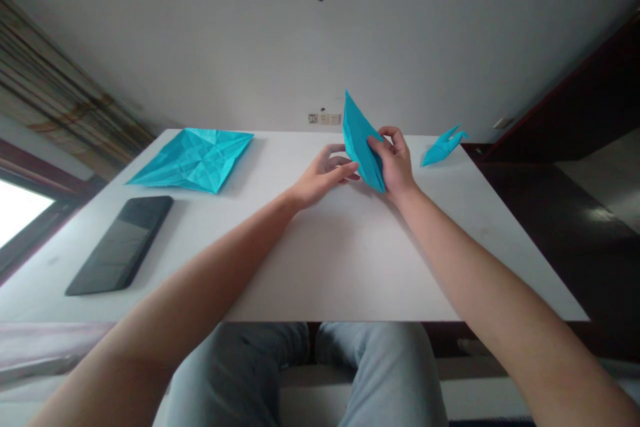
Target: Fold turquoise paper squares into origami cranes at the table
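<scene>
Head view: a white table carries everything. On its far left lies a flat, creased sheet of blue paper, unfolded and showing many fold lines. Nearer, on the left edge, a dark phone lies face up, well apart from the hands. At the far right corner sits a small folded blue paper figure with pointed tips, just beyond the right hand. Nothing lies between the hands and the near edge of the table; that stretch of surface is bare.

The folded blue paper piece stands tilted near the far middle of the table, its pointed tip upward and its lower end close to the tabletop. The right hand is closed on it, thumb across the front face and fingers curled behind. The left hand is loosely open beside it, fingertips reaching to the piece's lower edge; whether they pinch it cannot be told.

Counted: three blue paper items, one phone, one table, two hands. On the far wall are wall sockets. The person's knees in light trousers show beneath the table.
</scene>
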